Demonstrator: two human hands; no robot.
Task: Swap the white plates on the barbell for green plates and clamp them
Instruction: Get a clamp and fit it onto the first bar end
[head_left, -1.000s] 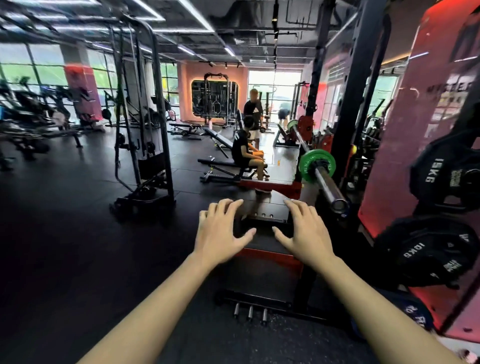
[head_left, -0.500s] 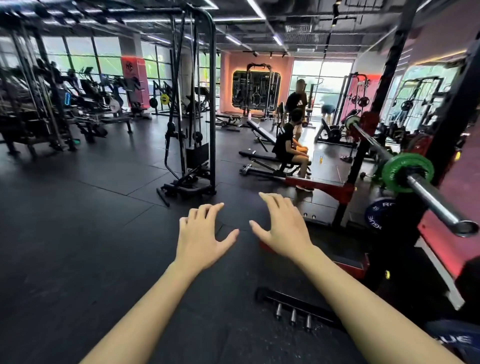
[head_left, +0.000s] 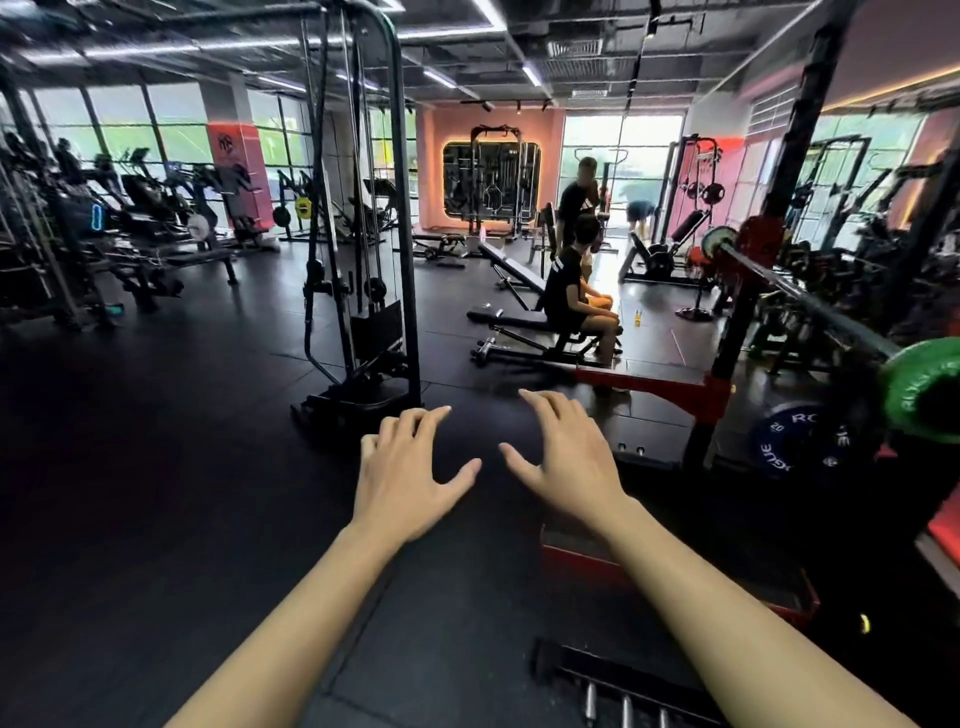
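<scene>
Two bare hands out in mid-frame, both held palm-down over the dark rubber floor (head_left: 156, 519), gripping nothing: left hand (head_left: 402, 475) with fingers loosely spread and thumb out to the right, right hand (head_left: 569, 460) likewise, thumb out to the left. Close together, not touching.

Readable writing only at lower right: white letters "RO" and "GUE" plus a small "20" on a dark blue plate (head_left: 800, 441), propped upright beside the rack base. Lettering on the green plate too blurred to read. Red banner (head_left: 241, 171) at upper left with a dark logo, illegible.

At the right edge, green plate (head_left: 922, 387) on the near end of the barbell (head_left: 810, 306), cut off by the frame; bar running up-left across the red-and-black rack (head_left: 743, 322) to a second green plate (head_left: 716, 241) at its far end. No clamp discernible either way.

Left of centre, black cable machine (head_left: 363, 270) upright between the hands and the far windows. Centre, seated person in black (head_left: 571, 296) on a bench (head_left: 524, 322), another person standing (head_left: 579, 200) just behind. Bottom right, low black holder with three short steel pegs (head_left: 626, 709).
</scene>
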